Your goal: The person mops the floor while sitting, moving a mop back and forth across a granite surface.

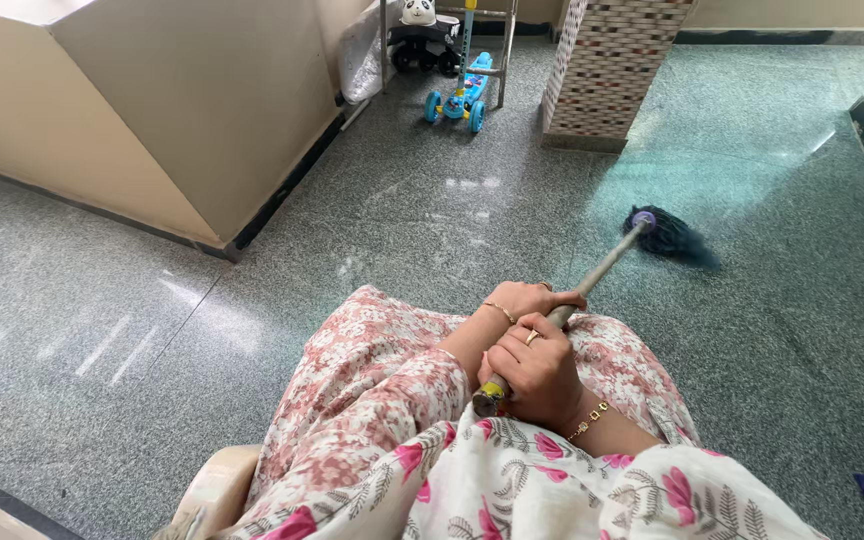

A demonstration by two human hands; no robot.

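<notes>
On the wet grey stone floor (772, 330), your mop (667, 235) lay well ahead, its dark head pressed down near the brick pillar (612, 70). Your right hand (537, 375) was wrapped tight around the handle's near end, your left hand (527, 300) curled around the metal shaft just above. A blue toy scooter (462, 95) stood far off beside the pillar.

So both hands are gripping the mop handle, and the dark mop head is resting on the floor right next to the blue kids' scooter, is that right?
Not quite. In the head view both hands, left hand and right hand, do grip the mop handle, and the dark mop head is on the floor. But it lies well apart from the blue scooter, which stands farther back beside the tiled pillar.
</notes>
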